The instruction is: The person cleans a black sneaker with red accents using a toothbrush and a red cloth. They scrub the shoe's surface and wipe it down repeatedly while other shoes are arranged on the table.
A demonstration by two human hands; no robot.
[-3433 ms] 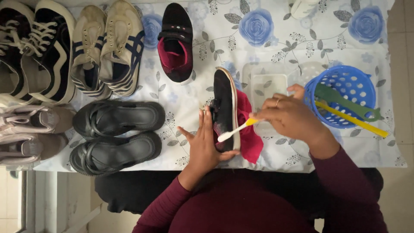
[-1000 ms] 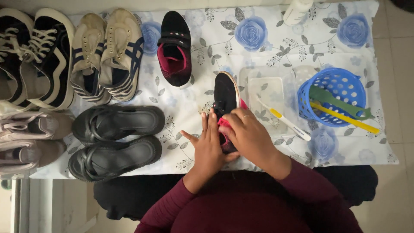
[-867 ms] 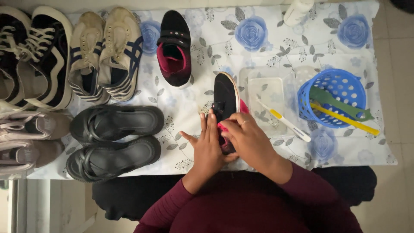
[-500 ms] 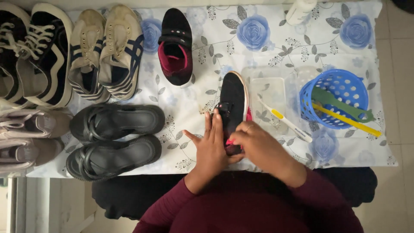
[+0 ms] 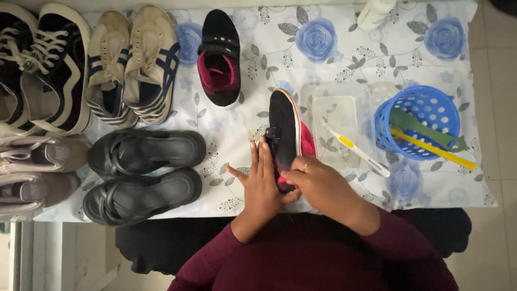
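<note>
Now both hands [image 5: 293,183] around the black-and-pink shoe [image 5: 284,134], toothbrush [image 5: 356,152] released beside it.

We see bare cloth [image 5: 237,145] left of our black shoe [image 5: 284,129] — sandals [image 5: 145,172] block farther left; right, a toothbrush [image 5: 356,150], tray [image 5: 334,116] and blue basket [image 5: 423,121] crowd the way.

Dark maroon long sleeves on both arms, plus a thin ring [image 5: 306,166] on the right hand [image 5: 323,186].
</note>
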